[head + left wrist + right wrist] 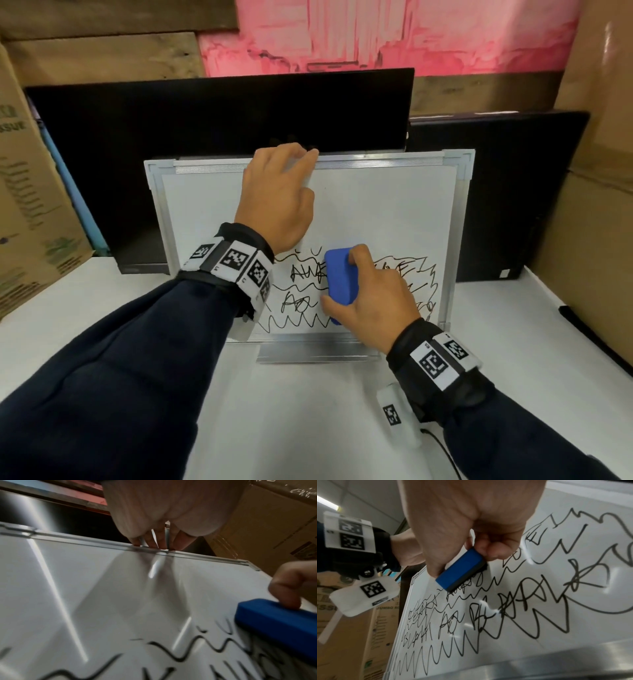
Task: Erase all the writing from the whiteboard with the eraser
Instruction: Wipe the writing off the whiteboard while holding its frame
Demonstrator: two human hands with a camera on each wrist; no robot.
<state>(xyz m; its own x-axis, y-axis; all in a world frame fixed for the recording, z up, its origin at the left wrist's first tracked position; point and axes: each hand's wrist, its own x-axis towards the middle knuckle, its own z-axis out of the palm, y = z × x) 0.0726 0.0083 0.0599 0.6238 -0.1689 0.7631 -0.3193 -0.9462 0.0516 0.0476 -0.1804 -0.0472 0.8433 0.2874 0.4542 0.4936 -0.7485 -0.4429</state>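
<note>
A silver-framed whiteboard (383, 205) stands upright on the table, leaning back against two dark monitors. Its upper half is wiped white; black scribbles and letters (301, 301) fill the lower half. My right hand (373, 301) grips a blue eraser (340, 284) and presses it flat against the writing near the board's middle. The same blue eraser (461, 568) shows a dark felt face on the board (539, 601). My left hand (279, 195) grips the top frame, fingers hooked over the edge (154, 543). In the left wrist view the eraser (278, 627) sits at the right.
Two dark monitors (219, 144) stand right behind the board. Cardboard boxes (30, 192) flank the white table (102, 301) on the left and right. A black marker (582, 325) lies at the table's right edge. A cable (442, 445) runs near my right forearm.
</note>
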